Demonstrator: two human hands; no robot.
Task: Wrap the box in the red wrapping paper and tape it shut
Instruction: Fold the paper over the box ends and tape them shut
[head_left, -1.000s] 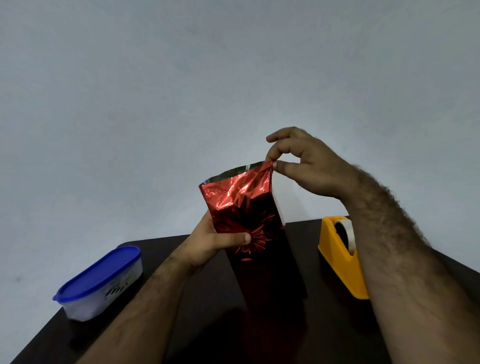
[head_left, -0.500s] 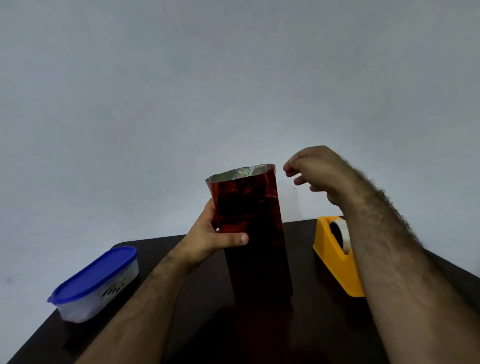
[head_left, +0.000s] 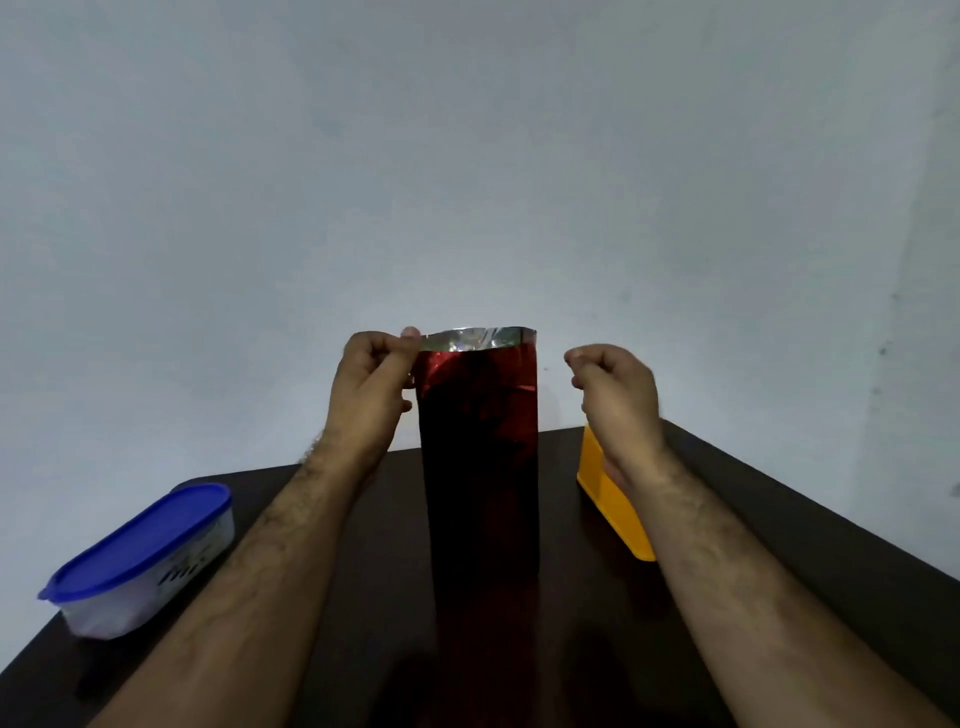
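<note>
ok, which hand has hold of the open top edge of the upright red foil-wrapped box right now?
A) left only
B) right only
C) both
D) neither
A: the left hand pinches the top left corner of the upright red foil-wrapped box, while the right hand is curled beside it, clear of the paper.

A bare, pale grey wall (head_left: 467, 156) fills most of what I see, evenly and dimly lit. Below it my dark brown table (head_left: 779, 519) reaches back to the wall.
</note>
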